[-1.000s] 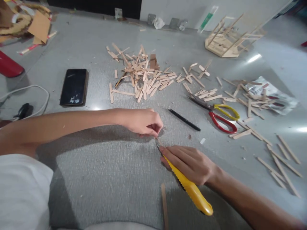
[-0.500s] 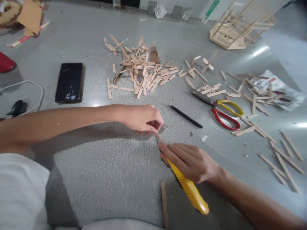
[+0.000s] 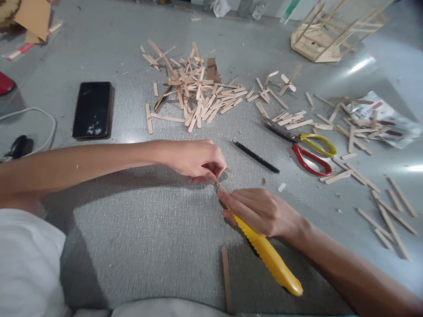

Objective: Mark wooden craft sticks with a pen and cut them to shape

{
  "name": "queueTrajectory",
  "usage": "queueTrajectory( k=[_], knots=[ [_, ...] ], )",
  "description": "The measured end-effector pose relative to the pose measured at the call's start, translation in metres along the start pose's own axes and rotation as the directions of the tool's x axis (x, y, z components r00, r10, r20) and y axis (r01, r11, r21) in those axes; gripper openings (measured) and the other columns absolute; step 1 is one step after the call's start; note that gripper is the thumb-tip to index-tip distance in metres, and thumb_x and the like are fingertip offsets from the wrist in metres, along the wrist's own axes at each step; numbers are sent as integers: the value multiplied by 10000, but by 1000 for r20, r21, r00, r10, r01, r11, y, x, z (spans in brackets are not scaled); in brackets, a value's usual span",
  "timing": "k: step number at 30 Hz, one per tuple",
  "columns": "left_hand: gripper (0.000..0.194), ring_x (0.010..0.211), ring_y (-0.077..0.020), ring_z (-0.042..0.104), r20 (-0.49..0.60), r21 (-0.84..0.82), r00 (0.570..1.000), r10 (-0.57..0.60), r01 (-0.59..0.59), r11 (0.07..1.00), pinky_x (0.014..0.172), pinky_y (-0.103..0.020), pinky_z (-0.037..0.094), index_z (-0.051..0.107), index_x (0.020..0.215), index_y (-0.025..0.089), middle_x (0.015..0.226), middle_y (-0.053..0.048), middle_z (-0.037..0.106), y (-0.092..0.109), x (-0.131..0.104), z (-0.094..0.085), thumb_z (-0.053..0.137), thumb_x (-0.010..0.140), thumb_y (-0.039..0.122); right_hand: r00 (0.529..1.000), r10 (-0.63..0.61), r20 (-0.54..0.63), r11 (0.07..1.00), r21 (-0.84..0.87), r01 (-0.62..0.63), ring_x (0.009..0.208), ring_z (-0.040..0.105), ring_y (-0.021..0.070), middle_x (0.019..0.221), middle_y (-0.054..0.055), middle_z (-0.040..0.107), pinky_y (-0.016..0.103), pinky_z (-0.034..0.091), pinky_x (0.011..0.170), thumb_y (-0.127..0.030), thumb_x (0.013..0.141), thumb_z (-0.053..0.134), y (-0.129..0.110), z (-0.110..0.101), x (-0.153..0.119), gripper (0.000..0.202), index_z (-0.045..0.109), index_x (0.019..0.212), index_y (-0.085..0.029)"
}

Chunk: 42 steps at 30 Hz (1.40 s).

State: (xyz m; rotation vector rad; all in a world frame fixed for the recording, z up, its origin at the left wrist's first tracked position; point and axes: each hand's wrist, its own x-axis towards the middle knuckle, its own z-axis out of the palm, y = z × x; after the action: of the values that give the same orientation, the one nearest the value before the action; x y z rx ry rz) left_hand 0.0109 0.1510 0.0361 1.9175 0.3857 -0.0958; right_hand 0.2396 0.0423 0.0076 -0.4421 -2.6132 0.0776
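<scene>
My right hand (image 3: 261,211) is closed around the front of a yellow utility knife (image 3: 271,255), whose handle points to the lower right. A small wooden stick piece (image 3: 218,185) lies between the knife's front end and my left hand (image 3: 203,160). The fingertips of my left hand are pinched on that piece, pressed down near the grey table (image 3: 148,237). The blade is hard to make out. Below the hands, a single wooden stick (image 3: 226,279) lies by the table's near edge.
Cut wooden sticks (image 3: 198,94) are heaped behind my hands, with more at the right. Scissors (image 3: 297,141) and a black pen (image 3: 256,156) lie nearer. A phone (image 3: 92,110) is at left; a stick frame (image 3: 317,48) stands at the back right.
The yellow handle's rear end has swung to the right, and my right hand has shifted slightly up. My left hand keeps its pinch. The whole view has shifted a little.
</scene>
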Motion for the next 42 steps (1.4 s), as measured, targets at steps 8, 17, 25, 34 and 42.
queueTrajectory(
  k=[8, 17, 25, 34, 42],
  knots=[
    [282, 482, -108, 602, 11, -3, 999, 41, -41, 999, 530, -226, 450, 580, 692, 178, 573, 28, 618, 0, 0, -1, 611, 958, 92, 929, 370, -19, 875, 344, -341, 445, 567, 95, 648, -36, 670, 221, 434, 429, -198, 1107, 485, 3, 2, -8, 169, 652, 1124, -177],
    [242, 523, -123, 638, 35, 16, 999, -15, 15, 1000, 582, -249, 488, 608, 772, 176, 613, 15, 648, 3, 0, -2, 584, 1013, 169, 885, 427, -184, 903, 143, -405, 471, 642, 138, 677, -12, 731, 273, 526, 474, -107, 1014, 530, -8, 1, 4, 212, 684, 1070, -242],
    [223, 538, -136, 664, -1, 6, 996, -84, 84, 996, 607, -265, 485, 653, 816, 164, 645, -9, 696, 3, 1, 0, 634, 1017, 258, 999, 9, -33, 981, -194, -15, 520, 625, 138, 644, 4, 671, 261, 510, 470, -243, 1120, 483, -8, 3, 4, 231, 654, 1096, -89],
    [252, 465, -116, 623, -36, 33, 999, -31, 32, 999, 558, -248, 452, 632, 754, 162, 575, 17, 650, 2, 2, 3, 647, 1004, 196, 994, -96, 55, 926, -360, 110, 541, 573, 128, 634, -12, 625, 258, 497, 481, -89, 1042, 540, -11, 4, 9, 196, 716, 958, -111],
    [243, 545, -132, 682, -40, -27, 994, -98, 97, 995, 598, -247, 498, 657, 766, 164, 632, -8, 710, 4, -2, 0, 624, 1006, 189, 998, -62, 5, 951, -304, 61, 513, 536, 134, 604, -20, 565, 271, 492, 479, -96, 1039, 526, -9, 4, -3, 207, 697, 924, -105]
  ],
)
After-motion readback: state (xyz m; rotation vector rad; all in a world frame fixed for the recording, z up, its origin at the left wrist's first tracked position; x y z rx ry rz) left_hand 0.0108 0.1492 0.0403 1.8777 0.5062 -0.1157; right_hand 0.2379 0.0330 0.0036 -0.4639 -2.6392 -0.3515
